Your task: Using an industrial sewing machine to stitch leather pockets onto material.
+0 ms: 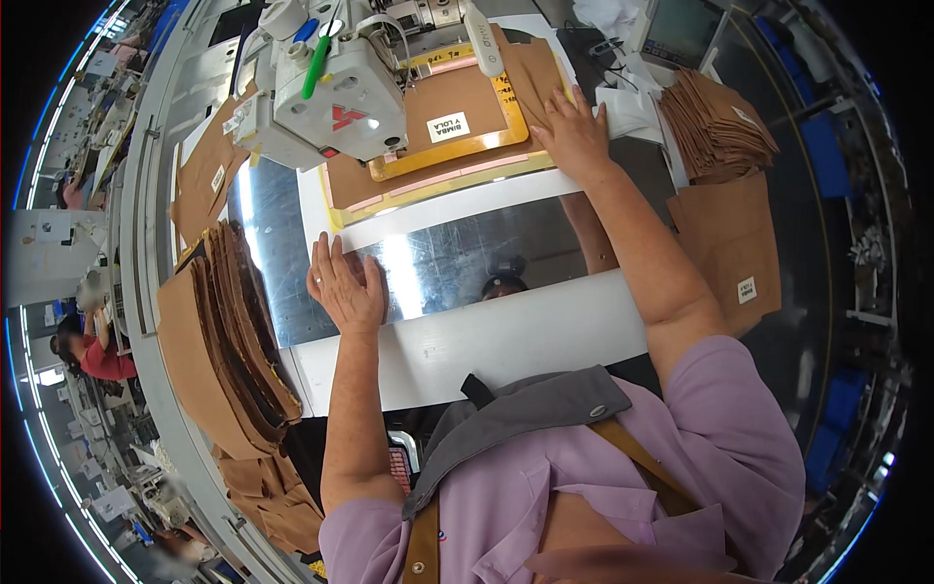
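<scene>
My left hand (348, 290) rests on the shiny metal plate (438, 268) in front of the sewing machine, its fingers stretched and nothing held. Farther up on the right, my right hand (576, 138) lies with spread fingers on a brown fabric piece (530, 73) beside a yellow clamp frame (516, 115). Within that frame sits a brown fabric panel (409, 122) with a white printed label (448, 127). The white machine head (336, 97) stands over the frame's left side and hides part of it. Green-handled thread snips (316, 68) are on the machine head.
A thick stack of brown panels (219, 341) stands at the left. More brown panels (715, 127) are piled at the right, above a labelled panel (730, 248). A screen (684, 31) is at the upper right. A person in red (105, 352) is far left.
</scene>
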Available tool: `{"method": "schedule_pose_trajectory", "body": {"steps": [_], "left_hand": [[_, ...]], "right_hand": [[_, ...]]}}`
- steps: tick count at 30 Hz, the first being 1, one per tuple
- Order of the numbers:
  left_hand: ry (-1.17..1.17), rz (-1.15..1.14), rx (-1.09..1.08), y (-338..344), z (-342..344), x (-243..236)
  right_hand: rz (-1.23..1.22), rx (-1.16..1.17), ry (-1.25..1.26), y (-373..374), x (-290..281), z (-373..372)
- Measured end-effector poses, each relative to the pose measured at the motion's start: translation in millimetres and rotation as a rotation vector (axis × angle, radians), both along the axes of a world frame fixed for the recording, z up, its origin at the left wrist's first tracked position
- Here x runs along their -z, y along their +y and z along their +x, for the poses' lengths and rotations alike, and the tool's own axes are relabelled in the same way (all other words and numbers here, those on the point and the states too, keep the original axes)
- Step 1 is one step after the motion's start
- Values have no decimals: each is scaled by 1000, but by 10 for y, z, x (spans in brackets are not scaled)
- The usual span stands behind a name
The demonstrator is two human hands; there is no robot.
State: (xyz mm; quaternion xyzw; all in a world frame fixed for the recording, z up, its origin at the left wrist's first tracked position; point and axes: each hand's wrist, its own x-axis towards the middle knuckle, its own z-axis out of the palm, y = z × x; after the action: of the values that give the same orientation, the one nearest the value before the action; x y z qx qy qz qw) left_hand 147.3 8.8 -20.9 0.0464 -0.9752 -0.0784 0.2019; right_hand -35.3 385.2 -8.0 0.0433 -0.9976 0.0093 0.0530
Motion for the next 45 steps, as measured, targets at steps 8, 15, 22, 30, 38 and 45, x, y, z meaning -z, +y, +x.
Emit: {"method": "schedule_pose_trajectory", "body": {"steps": [8,15,22,30,38,45], "left_hand": [[-109,38,-30,37,-238,-15],[-157,139,-169,103,-1040,-84],[-145,341,-232,152,-1212,-89],[-129,527,-60,3,-309,-316],[-143,637,122,-82,1248,-167],[-159,299,169,-116,1462,-276]], "right_hand": [[-237,73,-85,-114,-133,181],[-280,222,19,-203,-83,108],[-343,214,-147,-253,-214,211],[-538,215,-126,-13,-249,1101],[-904,215,-171,165,-209,2381],[-1477,585,-319,192,-93,2699]]}}
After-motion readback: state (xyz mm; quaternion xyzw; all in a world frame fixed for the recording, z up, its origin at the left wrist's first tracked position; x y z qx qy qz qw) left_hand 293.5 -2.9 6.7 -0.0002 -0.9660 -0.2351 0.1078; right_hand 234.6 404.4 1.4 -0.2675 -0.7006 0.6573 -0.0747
